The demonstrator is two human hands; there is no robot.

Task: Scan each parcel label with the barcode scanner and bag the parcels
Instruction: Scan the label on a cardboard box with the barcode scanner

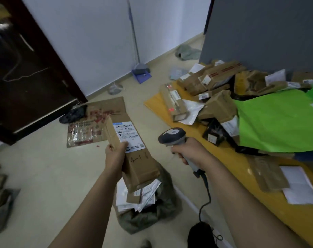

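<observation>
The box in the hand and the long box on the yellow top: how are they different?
The held box is gripped by the left hand; the long box lies untouched on the yellow top. The held box bears handwritten "4-1"; the long box shows red marks. Both are labelled brown cardboard.

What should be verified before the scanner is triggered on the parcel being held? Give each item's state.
1. The parcel is held by the left hand: ok.
2. The label faces up with its top barcode uncovered: ok; the hand overlaps only its lower corner.
3. The right hand grips the barcode scanner: ok.
4. The scanner head is aimed at the label: cannot tell; no beam shows.
5. The bag on the floor is open beneath the parcel: ok; it holds other parcels.
</observation>
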